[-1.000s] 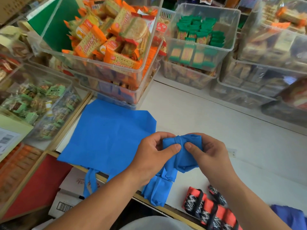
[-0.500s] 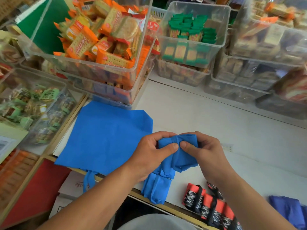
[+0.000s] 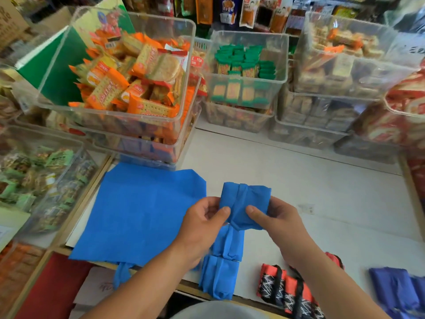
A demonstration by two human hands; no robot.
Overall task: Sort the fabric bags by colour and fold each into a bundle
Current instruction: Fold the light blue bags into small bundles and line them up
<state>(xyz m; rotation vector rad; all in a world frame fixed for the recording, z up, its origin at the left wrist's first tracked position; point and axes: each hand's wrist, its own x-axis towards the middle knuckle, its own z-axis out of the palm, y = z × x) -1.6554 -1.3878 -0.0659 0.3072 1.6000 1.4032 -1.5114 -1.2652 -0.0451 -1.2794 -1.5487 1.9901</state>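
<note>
Setting: a shop counter [image 3: 310, 180], white on top, seen from above by the person working at it.
Left hand [image 3: 202, 224]: grips the left edge of a blue bundle [image 3: 247, 201], thumb [image 3: 220, 212] on the near face, fingers curled behind.
Right hand [image 3: 279, 221]: grips the right side of the same bundle, thumb [image 3: 253, 211] pressed on the near face, fingers wrapped round the back.
Bundle: a blue fabric bag folded small and squarish, with a strip of the same cloth running down its middle. It is held between both hands just above the counter, near its middle.
Flat bag [image 3: 142, 210]: a second blue bag spread flat on the counter, left of the hands. The left forearm crosses its near corner, and a handle [image 3: 120, 271] hangs over the counter's front edge.
Blue folds [image 3: 220, 277]: more folded blue cloth lies under the hands and reaches the front edge. I cannot tell whether it joins the held bundle.
Red bags [image 3: 287, 288]: red bundles with black straps and a white scribble pattern, side by side at the front edge, right of the blue folds, partly behind the right forearm.
Purple bag [image 3: 394, 285]: folded dark purple cloth at the far right front corner, well apart from the blue ones.
Left bin [image 3: 110, 120]: clear plastic, stacked on another, full of orange cracker packets, just behind the flat bag.
Middle bin [image 3: 284, 65]: clear, holding green packets, at the back of the counter.
</note>
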